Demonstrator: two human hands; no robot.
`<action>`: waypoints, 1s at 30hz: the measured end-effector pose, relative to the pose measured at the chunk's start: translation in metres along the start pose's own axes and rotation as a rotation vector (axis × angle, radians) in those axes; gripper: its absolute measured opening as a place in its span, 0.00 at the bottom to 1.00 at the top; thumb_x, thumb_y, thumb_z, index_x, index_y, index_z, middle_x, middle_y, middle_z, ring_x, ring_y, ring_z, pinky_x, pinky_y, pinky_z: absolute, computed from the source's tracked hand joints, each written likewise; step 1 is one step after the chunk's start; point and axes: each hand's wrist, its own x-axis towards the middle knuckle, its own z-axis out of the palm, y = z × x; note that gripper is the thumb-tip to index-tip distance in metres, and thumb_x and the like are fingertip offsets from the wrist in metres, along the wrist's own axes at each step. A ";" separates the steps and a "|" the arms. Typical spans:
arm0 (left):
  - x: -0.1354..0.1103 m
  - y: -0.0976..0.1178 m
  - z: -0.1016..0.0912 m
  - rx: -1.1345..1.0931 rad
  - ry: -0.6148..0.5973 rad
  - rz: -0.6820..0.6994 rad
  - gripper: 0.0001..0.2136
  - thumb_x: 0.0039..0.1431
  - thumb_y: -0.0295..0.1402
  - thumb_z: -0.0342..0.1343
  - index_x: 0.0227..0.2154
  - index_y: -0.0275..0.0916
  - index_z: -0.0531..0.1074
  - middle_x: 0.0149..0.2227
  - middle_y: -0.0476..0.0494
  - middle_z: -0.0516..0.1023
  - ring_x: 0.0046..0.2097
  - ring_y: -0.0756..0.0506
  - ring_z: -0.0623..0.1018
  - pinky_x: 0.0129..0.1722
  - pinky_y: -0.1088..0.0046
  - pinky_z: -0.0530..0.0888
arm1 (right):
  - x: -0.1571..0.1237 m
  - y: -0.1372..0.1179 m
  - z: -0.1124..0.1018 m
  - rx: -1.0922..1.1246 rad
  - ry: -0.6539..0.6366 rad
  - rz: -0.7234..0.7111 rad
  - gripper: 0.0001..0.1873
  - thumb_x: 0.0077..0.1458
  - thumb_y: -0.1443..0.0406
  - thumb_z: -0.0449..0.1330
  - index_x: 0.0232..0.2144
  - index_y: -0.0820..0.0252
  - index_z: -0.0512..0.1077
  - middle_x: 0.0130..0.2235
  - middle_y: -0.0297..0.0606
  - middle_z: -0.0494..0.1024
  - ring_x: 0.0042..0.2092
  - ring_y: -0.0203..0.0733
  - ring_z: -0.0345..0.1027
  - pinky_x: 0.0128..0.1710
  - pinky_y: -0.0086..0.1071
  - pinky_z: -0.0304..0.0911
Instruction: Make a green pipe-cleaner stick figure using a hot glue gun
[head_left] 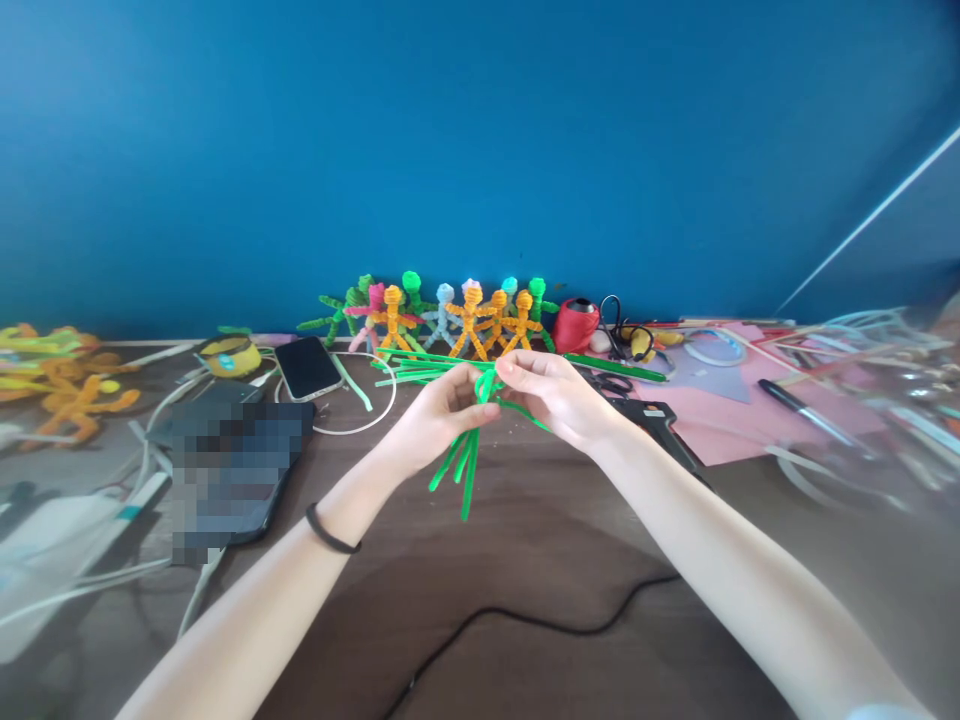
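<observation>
Between my two hands, above the middle of the dark table, is a bunch of green pipe cleaners point(466, 470) bent into a loop at the top. My left hand point(442, 415) pinches it from the left, with several loose ends hanging below the thumb. From the right, the fingers of my right hand point(551, 390) close on the looped part. More green pipe cleaners point(409, 368) lie on the table just behind. A row of small pipe cleaner figures point(471, 315) in orange, green, pink and blue stands against the wall beyond my hands.
On the left are a phone point(307, 368), a dark device point(255, 470), white cables and yellow-orange figures point(82, 390). To the right lie a black glue gun point(656, 425), pink paper point(712, 430) and a marker point(806, 412). A black cord point(540, 622) crosses the front of the table.
</observation>
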 end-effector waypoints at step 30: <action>0.001 -0.007 -0.011 -0.419 -0.215 -0.089 0.04 0.54 0.28 0.57 0.33 0.37 0.69 0.29 0.49 0.73 0.33 0.51 0.75 0.38 0.72 0.71 | 0.002 0.013 -0.004 0.189 -0.159 0.035 0.09 0.48 0.64 0.64 0.24 0.62 0.68 0.27 0.32 0.71 0.28 0.34 0.67 0.27 0.30 0.64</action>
